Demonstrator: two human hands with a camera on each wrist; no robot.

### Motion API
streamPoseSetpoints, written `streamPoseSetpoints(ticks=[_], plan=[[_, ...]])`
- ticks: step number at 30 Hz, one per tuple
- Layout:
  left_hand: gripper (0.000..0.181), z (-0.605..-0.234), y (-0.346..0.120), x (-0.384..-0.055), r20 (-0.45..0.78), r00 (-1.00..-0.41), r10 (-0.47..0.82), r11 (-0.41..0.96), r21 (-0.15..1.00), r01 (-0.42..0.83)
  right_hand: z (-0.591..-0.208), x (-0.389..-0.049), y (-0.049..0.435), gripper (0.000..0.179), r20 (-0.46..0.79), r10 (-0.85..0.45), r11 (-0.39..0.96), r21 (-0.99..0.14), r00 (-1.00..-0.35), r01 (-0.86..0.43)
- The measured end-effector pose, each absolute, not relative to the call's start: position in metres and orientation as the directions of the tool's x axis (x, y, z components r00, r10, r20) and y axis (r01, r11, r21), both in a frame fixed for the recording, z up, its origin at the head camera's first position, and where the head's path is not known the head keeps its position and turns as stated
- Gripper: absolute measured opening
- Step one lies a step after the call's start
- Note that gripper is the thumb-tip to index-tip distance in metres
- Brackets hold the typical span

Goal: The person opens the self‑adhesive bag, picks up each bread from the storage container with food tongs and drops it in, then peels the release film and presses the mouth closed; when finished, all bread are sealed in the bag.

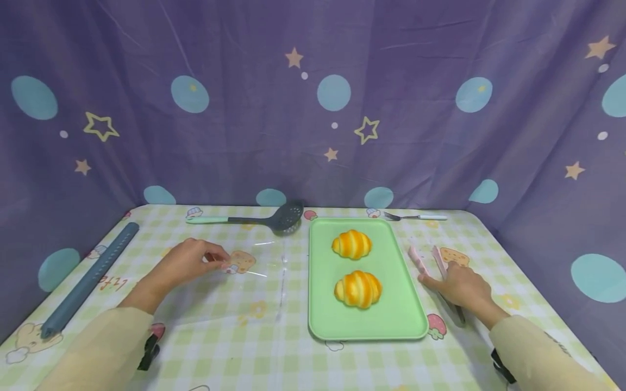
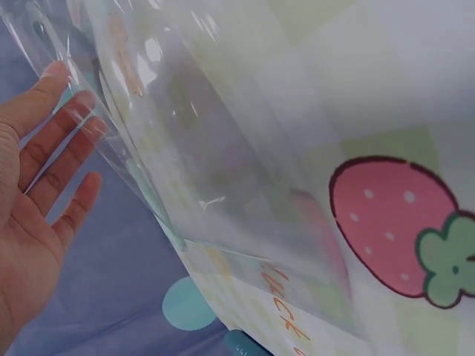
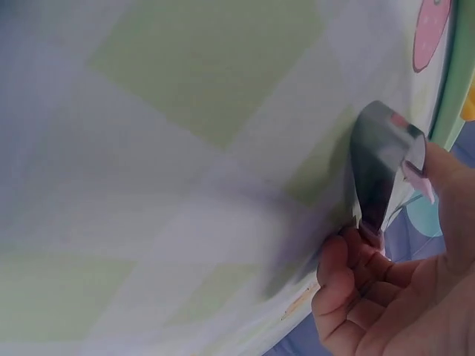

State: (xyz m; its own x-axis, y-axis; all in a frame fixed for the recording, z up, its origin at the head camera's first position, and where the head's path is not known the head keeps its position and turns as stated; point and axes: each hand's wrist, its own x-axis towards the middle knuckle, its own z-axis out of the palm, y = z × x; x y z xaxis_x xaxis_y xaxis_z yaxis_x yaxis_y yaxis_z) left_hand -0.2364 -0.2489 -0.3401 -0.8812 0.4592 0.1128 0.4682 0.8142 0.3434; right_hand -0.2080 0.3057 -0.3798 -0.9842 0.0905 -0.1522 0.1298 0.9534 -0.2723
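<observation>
My left hand [image 1: 192,264] pinches the edge of a clear plastic bag [image 1: 264,296] between thumb and fingertips. In the left wrist view the bag [image 2: 200,141] hangs slack and glossy, its edge lifted at the fingers. On the right, my right hand [image 1: 464,285] holds a pair of tongs [image 1: 418,262] with pink tips; thumb and fingers lie on opposite arms, and the tips stand apart. Their bent metal end [image 3: 380,152] shows in the right wrist view. Between the hands, two toy croissants [image 1: 352,245] lie on a light green tray [image 1: 319,320].
Behind the bag lies a slotted ladle [image 1: 286,217] with a mint handle. A fork [image 1: 415,217] is at the back right. Along the left edge runs a long dark blue box [image 1: 93,277]. A checked tablecloth [image 1: 235,358] covers the table, with a purple curtain [image 1: 254,136] behind it.
</observation>
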Motion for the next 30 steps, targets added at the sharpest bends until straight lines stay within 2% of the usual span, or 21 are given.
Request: streamPoseSetpoints(ticks=[8,15,22,30], plan=[[0.011,-0.34,-0.248,-0.239,0.123,-0.875,0.469,0.809,0.338,0.481,-0.372,-0.209,0.31,0.088,-0.116,0.068,0.957,-0.271,-0.991,0.098],[0.012,-0.339,-0.246,-0.24,0.113,-0.876,0.469,0.813,0.331,0.478,-0.363,-0.203,0.314,0.075,-0.016,0.018,0.936,-0.351,-1.0,0.022],[0.013,-0.339,-0.246,-0.24,0.106,-0.877,0.47,0.811,0.34,0.476,-0.353,-0.202,0.316,0.081,0.003,-0.012,0.926,-0.378,-1.0,-0.012],[0.014,-0.338,-0.245,-0.238,0.107,-0.881,0.46,0.813,0.349,0.467,-0.344,-0.205,0.32,0.077,0.081,-0.096,0.913,-0.389,-0.992,-0.12]])
